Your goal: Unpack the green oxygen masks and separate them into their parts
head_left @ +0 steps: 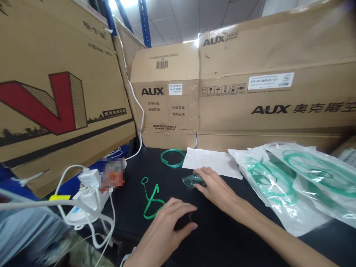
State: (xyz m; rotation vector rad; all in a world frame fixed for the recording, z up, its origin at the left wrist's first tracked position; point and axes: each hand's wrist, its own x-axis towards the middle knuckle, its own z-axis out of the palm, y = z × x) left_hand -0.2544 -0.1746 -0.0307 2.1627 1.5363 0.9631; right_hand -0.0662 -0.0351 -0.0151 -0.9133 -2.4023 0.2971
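Right hand clamped on mask; light pressure should spare its shell. Left hand: fingertips apart about thin strip, can't tell if clamped.

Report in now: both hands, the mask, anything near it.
Right hand: grip closed on clear green mask. Left hand: thumb and fingertips apart, beside green strap. Beyond mask: coiled green tube, white sheet.

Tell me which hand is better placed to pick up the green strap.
Likely the left hand: it is beside the green strap, thumb and fingers apart, while the right hand is farther away, holding a clear green piece.
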